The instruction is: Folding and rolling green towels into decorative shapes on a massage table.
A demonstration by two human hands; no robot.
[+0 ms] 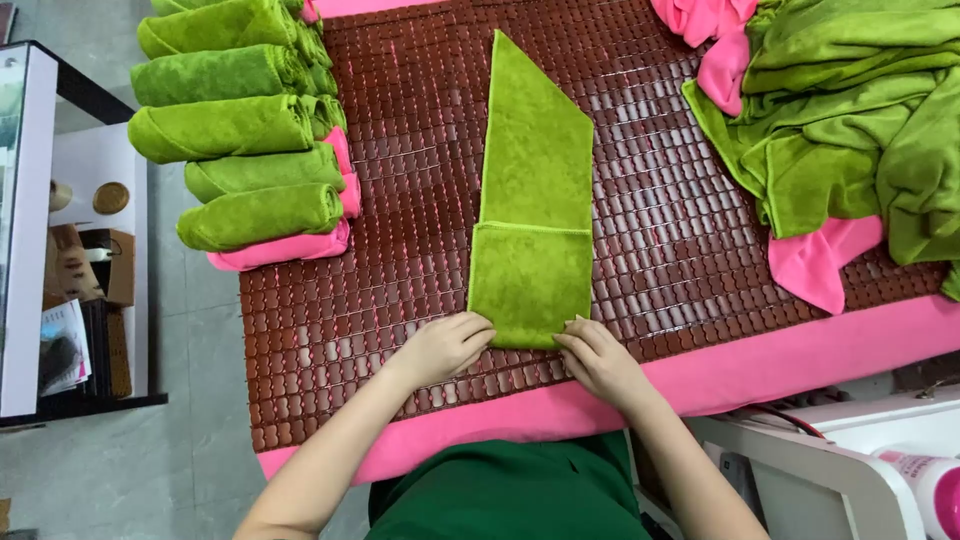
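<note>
While both hands meet the near end of the folded green towel, the left hand pinches its near-left corner between curled fingers and thumb, and the right hand grips the near-right corner in the same closed way. Taking both corners at once keeps that bottom edge straight and square to the person. The towel lies lengthwise down the middle of the dark red-brown tiled mat, its far end folded to a slanted point and its near part doubled over into a square flap, so the cloth forms a narrow strip directly ahead of the body.

Left of it, well apart, rolled green towels lie side by side in a column at the mat's left edge, each turned the same way, with rolled pink towels tucked under and behind them. At the far right, a loose heap of unfolded green towels spills over the mat, with crumpled pink towels mixed in at its edges. The mat rests on a pink cover that shows along the near edge.

Beside the table on the left stands a black-and-white shelf unit; a brown cardboard box and some papers sit inside it. A white machine shows at the lower right.
</note>
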